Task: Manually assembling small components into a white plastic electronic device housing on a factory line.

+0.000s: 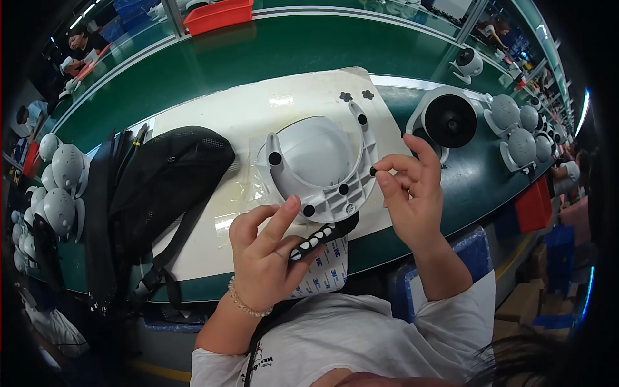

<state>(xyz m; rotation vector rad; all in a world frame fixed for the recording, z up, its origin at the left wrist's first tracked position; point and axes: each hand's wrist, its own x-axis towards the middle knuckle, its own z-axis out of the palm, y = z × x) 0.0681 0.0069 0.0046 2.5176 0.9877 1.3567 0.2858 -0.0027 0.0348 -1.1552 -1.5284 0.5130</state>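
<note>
A white rounded device (314,149) lies on the pale work mat in front of me, with its curved stand (327,198) turned up. Several black round pads sit on the stand, one black pad (343,189) near its middle. My left hand (263,258) is closed on a black strip of pads (313,242) showing white round spots, just below the device. Between thumb and index finger, my right hand (412,200) pinches a small black round pad (373,171) beside the stand's right side. Its other fingers are raised and partly curled.
A black bag (169,169) with straps lies on the left of the mat (258,97). Several white devices (64,166) stand at the far left, others (521,145) at the right. Nearer stands a black-fronted device (450,121). A red bin (219,15) is at the back. Other people work beyond.
</note>
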